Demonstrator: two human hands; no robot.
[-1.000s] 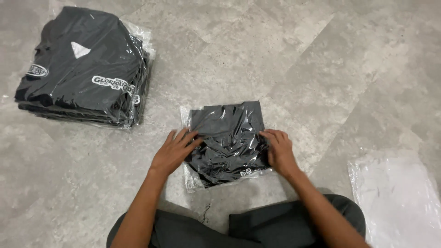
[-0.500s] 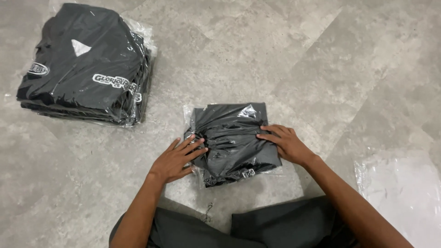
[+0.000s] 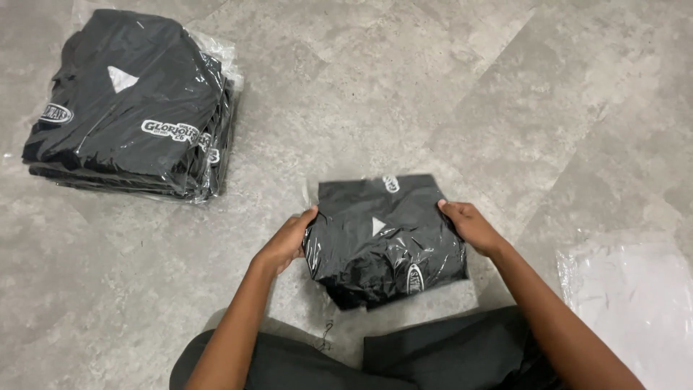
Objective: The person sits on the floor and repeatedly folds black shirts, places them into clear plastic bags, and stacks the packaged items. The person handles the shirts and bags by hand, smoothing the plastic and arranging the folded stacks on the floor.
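Since the earlier frames the bagged shirt (image 3: 386, 242) had been turned over — the small white triangle now faced up at its middle — and both hands had shifted from lying on top of it to its side edges. The left hand (image 3: 287, 242) was closed around the left edge, fingers curled under, thumb on top; the right hand (image 3: 468, 225) pinched the upper right corner the same way. The package sat just below the centre of the frame, whether lifted or resting on the floor (image 3: 447, 94) I could not tell, above the person's dark trousers (image 3: 346, 361).

Handling it well would likely call for an even grip on both sides, since the film looked slippery and the cloth inside could bunch.

The shirt was black, soft, folded into a rough square inside glossy, crinkled clear plastic. In the upper left lay a stack of bagged shirts (image 3: 130, 108), flat and neat. Loose clear bags (image 3: 635, 303) lay at the lower right. The floor was mottled grey tile — matte and hard.
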